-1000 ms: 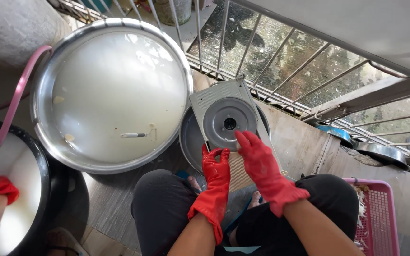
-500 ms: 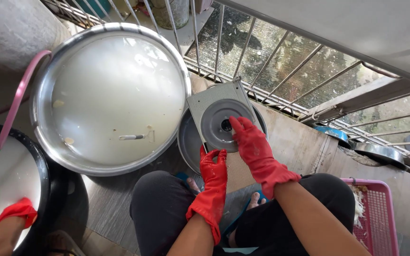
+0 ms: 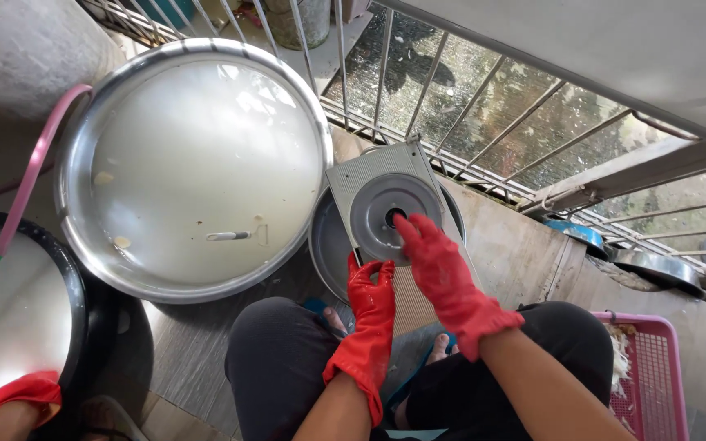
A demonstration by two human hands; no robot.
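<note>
Left hand (image 3: 372, 298), in a red rubber glove, grips the near edge of a grey metal slicer plate (image 3: 390, 212), fingers curled round its lower left corner. Right hand (image 3: 439, 265), gloved the same, lies open on the plate's face, fingers stretched flat with the tips just at the dark centre hole of its round disc (image 3: 396, 217). Both reach out over the person's dark-trousered knees (image 3: 283, 359)

That slicer plate is a ribbed rectangle, tilted with its near end low and its far end raised toward the railing; its long axis runs from the hands away and slightly left. It rests across a small steel bowl (image 3: 330, 245) on the wet floor (image 3: 516, 253)

Left of the bowl, touching or nearly so, sits a wide steel basin (image 3: 194, 167) full of milky water. Nearer and further left is a black basin (image 3: 83, 318), also holding pale water, with a pink and green hose (image 3: 30, 184) curving over its rim; another person's red-gloved hand (image 3: 22, 392) shows at the lower left corner. At the lower right stands a pink plastic basket (image 3: 655, 376) with white shreds inside

Beyond everything runs a metal railing (image 3: 467, 106)
</note>
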